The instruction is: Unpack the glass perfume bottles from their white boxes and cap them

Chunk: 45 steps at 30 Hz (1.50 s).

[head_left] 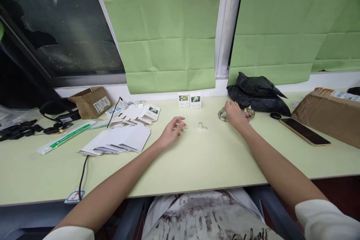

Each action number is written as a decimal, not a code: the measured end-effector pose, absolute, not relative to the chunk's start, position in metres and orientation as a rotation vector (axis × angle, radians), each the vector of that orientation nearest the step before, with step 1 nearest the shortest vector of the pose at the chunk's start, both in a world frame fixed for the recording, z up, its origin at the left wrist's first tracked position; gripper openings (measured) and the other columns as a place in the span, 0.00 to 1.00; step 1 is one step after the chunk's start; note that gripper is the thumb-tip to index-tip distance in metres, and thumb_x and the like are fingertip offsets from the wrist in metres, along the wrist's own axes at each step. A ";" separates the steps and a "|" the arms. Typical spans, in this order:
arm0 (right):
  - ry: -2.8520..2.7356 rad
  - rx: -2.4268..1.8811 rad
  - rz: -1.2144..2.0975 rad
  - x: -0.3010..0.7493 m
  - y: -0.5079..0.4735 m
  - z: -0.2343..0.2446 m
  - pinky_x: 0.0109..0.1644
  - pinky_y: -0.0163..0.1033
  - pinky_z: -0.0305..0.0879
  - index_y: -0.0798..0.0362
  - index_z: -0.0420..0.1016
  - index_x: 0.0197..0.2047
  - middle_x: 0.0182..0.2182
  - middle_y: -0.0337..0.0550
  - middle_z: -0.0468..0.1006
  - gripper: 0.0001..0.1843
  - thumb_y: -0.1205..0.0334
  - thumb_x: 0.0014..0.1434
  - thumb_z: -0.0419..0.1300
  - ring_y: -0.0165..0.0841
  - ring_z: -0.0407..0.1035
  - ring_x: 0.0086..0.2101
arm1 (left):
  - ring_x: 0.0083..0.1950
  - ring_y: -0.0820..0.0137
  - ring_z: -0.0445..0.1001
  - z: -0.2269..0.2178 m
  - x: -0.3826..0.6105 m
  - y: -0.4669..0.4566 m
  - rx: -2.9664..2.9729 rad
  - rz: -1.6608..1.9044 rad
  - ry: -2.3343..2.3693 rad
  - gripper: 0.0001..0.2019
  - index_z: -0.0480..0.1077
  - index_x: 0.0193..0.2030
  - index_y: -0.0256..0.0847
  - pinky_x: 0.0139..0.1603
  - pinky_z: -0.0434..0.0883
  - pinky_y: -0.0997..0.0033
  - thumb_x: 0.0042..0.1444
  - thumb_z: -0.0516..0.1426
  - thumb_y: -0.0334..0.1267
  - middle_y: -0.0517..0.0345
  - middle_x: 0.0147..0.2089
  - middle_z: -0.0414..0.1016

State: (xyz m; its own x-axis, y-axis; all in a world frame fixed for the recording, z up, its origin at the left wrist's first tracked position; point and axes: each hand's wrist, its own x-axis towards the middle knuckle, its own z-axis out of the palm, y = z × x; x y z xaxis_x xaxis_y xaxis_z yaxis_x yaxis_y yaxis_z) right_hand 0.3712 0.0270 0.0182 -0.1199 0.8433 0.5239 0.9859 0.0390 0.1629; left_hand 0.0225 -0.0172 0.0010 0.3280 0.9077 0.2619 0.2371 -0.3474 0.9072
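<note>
My left hand (172,132) rests over the table with its fingers loosely bent and apart, holding nothing. A small silvery cylinder (200,125) stands on the table to its right, with a tiny pale piece (206,128) beside it. Farther right, my right hand (233,112) is closed, fingers bent down at a shiny round metallic thing (222,115). What its fingertips hold, if anything, is hidden. Just right of that hand sits a small clear and reddish cluster with gold bits (249,113), partly covered by the hand.
Two small white boxes with flower pictures (189,100) stand at the back. Flat white cartons (126,138) lie left, near a black cable (83,174) and an opened brown box (94,103). A black plastic bag (257,93), a phone (305,132) and a brown parcel (329,114) lie right.
</note>
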 end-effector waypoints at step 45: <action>-2.260 -1.731 -0.740 0.332 0.000 0.015 0.52 0.53 0.53 0.56 0.77 0.47 0.47 0.60 0.79 0.14 0.72 0.67 0.51 0.51 0.63 0.49 | 0.43 0.67 0.76 -0.001 0.020 -0.013 1.810 1.070 1.037 0.22 0.68 0.59 0.45 0.38 0.74 0.69 0.65 0.57 0.54 0.52 0.50 0.74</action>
